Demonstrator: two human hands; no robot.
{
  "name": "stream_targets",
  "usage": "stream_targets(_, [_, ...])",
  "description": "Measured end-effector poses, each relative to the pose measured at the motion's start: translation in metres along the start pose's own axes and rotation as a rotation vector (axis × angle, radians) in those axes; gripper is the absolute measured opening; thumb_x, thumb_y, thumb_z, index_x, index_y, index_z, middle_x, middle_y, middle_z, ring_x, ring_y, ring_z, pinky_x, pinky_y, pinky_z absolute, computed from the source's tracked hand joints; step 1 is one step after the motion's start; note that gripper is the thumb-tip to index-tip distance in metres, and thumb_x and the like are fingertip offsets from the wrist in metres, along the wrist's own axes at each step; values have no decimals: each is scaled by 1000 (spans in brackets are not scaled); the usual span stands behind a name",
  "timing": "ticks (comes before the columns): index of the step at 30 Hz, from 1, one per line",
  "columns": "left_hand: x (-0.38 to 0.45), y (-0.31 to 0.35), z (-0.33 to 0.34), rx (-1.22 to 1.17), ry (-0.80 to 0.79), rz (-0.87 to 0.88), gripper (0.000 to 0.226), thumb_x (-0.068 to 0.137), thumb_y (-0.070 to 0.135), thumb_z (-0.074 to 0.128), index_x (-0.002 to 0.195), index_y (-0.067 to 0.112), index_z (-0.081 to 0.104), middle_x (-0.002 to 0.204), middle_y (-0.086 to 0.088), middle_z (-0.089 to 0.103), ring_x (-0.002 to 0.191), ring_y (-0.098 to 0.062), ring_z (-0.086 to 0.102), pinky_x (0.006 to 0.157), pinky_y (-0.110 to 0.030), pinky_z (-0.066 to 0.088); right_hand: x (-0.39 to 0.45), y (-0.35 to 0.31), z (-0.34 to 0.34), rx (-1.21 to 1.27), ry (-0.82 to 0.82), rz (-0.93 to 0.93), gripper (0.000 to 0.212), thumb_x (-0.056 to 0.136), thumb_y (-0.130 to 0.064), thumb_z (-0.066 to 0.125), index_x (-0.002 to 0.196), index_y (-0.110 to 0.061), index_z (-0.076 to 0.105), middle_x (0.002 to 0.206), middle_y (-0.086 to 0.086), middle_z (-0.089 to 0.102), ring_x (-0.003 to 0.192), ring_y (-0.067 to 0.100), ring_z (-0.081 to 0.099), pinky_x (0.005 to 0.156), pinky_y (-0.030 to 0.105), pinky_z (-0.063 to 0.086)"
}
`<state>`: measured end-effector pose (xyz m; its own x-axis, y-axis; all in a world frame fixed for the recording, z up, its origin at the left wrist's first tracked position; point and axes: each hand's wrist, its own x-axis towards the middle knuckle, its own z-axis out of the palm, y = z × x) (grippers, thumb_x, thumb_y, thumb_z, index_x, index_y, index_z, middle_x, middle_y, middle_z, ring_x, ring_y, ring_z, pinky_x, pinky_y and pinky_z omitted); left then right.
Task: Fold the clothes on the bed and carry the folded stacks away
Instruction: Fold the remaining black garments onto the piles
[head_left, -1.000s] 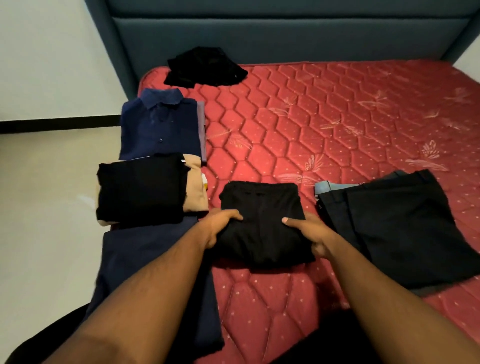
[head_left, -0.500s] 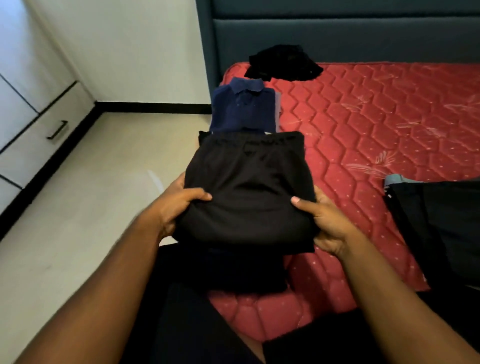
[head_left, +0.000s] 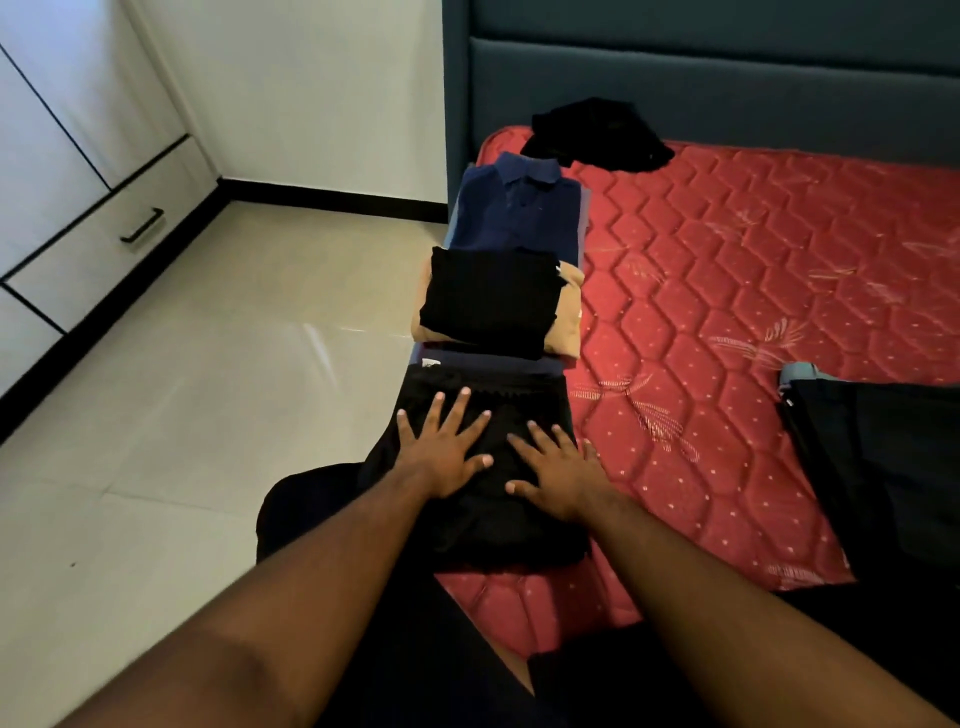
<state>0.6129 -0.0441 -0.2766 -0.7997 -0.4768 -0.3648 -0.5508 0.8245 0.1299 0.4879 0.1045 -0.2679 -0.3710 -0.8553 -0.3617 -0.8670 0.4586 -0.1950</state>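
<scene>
A folded black garment (head_left: 519, 519) lies at the near left edge of the red mattress (head_left: 727, 322), on top of a dark blue garment. My left hand (head_left: 441, 452) and my right hand (head_left: 558, 480) press flat on it with spread fingers. Just beyond sits a folded black piece (head_left: 488, 299) on a tan garment (head_left: 566, 312). Farther back lies a folded navy polo shirt (head_left: 519, 213). An unfolded black garment (head_left: 597, 135) lies near the headboard. Dark trousers (head_left: 883, 457) lie at the right.
A teal padded headboard (head_left: 701, 78) stands behind the mattress. Pale tiled floor (head_left: 208, 389) stretches to the left. White cabinet drawers with a black handle (head_left: 143, 226) line the left wall. My dark-clad knee (head_left: 311, 499) is by the bed's edge.
Both hands lifted the folded black garment from the mattress middle and carried it left onto the near pile. They let go of its sides and now press flat on top.
</scene>
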Motion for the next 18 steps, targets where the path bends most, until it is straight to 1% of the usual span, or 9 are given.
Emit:
stream_targets(1, [0,-1,0,13,-12,6,68,96,65,27,152,45,-5,160,6,-27,147,-28,-23,110,-71,-7,3,1,-2,-1,-66,34,72,92,-63,39,152,-38,9,162,-4,-2,149,25,1,116,56,6])
stream_targets(2, [1,-2,-1,11,19,18,67,96,64,27,152,45,-6,159,5,-28,146,-28,-26,110,-70,-8,5,3,-6,26,-41,56,70,92,-64,38,152,-37,15,162,-5,3,149,24,3,116,56,6])
stream_targets(4, [9,-1,-16,0,140,40,67,98,62,27,152,44,-9,159,3,-27,142,-27,-32,111,-67,-9,11,11,-20,97,101,60,67,92,-62,41,151,-33,24,161,-4,14,148,21,10,118,49,9])
stream_targets(6, [23,6,-41,-9,251,64,68,98,61,28,151,44,-11,160,2,-25,139,-24,-34,112,-66,-8,22,23,-42,112,190,26,63,91,-59,47,146,-31,36,158,-2,24,146,19,19,118,42,17])
stream_targets(9, [64,21,-94,-30,372,95,73,97,58,36,152,42,-11,163,2,-17,146,-27,-24,112,-65,-7,52,49,-91,124,268,-6,50,88,-52,57,132,-27,54,146,-1,43,135,19,38,109,37,34])
stream_targets(11, [106,33,-136,-46,429,124,77,96,55,41,152,41,-10,163,2,-16,147,-27,-22,112,-64,-9,82,68,-132,157,322,-11,44,88,-45,61,126,-24,61,134,0,52,127,20,47,102,35,40])
stream_targets(14, [188,49,-193,-55,470,144,82,95,51,47,153,38,-9,163,1,-16,147,-27,-22,112,-64,-10,143,104,-189,193,391,-24,39,87,-40,65,121,-20,64,124,0,58,118,18,52,97,30,41])
stream_targets(16, [260,55,-223,-63,468,124,83,95,50,49,155,35,-7,163,0,-15,148,-27,-20,112,-64,-8,199,137,-221,184,435,-28,39,86,-40,66,119,-19,66,118,2,60,114,19,54,95,32,42])
stream_targets(18, [331,55,-243,-64,484,109,81,96,49,48,155,32,-4,163,0,-13,149,-27,-18,113,-65,-5,253,169,-243,168,460,-11,42,85,-41,66,120,-20,65,119,4,60,115,21,54,96,36,43])
